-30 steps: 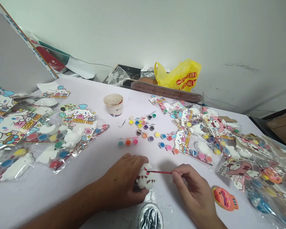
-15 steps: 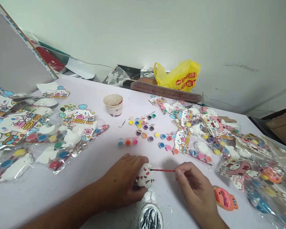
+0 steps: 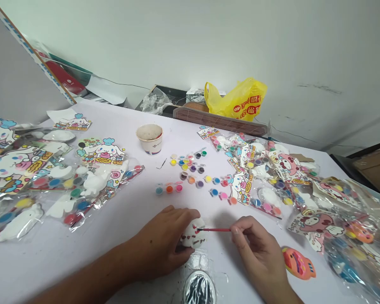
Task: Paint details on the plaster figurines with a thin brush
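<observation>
A small white figurine (image 3: 194, 236) with red and dark brown paint marks is gripped between the thumb and fingers of my left hand (image 3: 172, 234), which hides its left side. My right hand (image 3: 256, 249) pinches a thin red paintbrush (image 3: 217, 229) held nearly level. Its dark bristle tip touches the figurine's front at the red marks. Below the figurine, a round silver-looking disc (image 3: 199, 289) lies under clear tape or film. Beyond my hands sit small paint pots (image 3: 169, 188) in several colours.
A paper cup (image 3: 150, 139) with stained insides stands behind the paints. Bagged figurine kits (image 3: 95, 177) lie at left, more kits (image 3: 291, 169) at right. A painted orange piece (image 3: 299, 264) rests beside my right hand. A yellow plastic bag (image 3: 237, 101) is at the back.
The brush tip has moved slightly down and left on the figurine, and my right hand has shifted slightly left with it. My left hand keeps its hold.
</observation>
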A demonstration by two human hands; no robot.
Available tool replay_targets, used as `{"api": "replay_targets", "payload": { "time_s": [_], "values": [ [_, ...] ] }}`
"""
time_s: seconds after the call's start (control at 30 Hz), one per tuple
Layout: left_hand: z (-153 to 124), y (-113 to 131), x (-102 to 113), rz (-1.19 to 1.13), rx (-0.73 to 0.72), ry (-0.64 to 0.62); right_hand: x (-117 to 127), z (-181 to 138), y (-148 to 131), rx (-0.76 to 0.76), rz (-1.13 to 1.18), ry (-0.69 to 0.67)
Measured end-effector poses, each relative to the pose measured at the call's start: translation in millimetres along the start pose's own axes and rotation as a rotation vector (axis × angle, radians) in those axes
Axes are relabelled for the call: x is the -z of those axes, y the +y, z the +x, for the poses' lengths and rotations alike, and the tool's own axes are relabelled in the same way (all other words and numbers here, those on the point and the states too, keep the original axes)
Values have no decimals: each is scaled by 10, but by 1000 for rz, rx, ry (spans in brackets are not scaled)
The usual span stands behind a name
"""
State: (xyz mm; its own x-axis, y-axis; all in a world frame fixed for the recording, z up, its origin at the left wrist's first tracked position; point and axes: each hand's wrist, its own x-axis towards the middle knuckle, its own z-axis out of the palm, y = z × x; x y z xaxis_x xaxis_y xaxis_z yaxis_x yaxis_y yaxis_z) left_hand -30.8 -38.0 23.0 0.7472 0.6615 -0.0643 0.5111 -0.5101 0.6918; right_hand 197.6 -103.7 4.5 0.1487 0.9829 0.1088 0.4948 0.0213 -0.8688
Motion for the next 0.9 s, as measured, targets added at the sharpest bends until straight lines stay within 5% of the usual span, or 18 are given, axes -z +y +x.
{"api": "replay_targets", "payload": {
  "time_s": [0.63, 0.9],
  "values": [
    [-18, 12, -7, -29, -51, 7, 31, 26, -66, -32, 102, 71],
    [-12, 31, 8, -10, -74, -13, 36, 20, -32, -27, 109, 3]
  ]
}}
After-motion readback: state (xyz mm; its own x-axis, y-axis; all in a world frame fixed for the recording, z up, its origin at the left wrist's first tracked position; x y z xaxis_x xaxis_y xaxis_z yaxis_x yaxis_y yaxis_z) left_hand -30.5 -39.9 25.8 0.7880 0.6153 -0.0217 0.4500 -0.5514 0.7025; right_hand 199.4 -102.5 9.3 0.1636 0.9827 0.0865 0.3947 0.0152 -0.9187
